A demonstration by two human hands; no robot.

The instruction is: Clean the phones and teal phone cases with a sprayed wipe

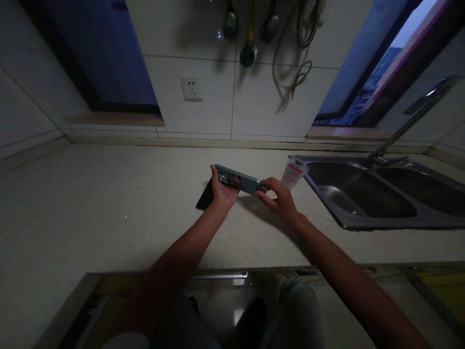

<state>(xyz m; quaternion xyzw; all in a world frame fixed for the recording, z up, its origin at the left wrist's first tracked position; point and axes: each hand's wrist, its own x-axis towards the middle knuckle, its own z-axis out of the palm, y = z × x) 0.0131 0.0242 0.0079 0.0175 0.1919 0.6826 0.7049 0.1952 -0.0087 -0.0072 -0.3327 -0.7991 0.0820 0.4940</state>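
A phone (240,180) in a greenish case with a dark patterned back is held above the counter, tilted with its camera end to the left. My left hand (223,191) is closed round its left end from below. At the other end of the phone, my right hand (279,198) is closed in a pinch. Something small and greyish shows between those fingers, against the phone's edge; I cannot make out what it is. Beneath the left hand, a flat black object (205,196) lies on the counter, partly hidden by the hand and wrist.
A clear plastic cup (293,171) with red print stands right of my right hand. Beyond it lies a double steel sink (348,220) with a tap (403,123). The pale counter (109,208) runs to a tiled wall with a socket (191,89) and hanging hoses (308,22).
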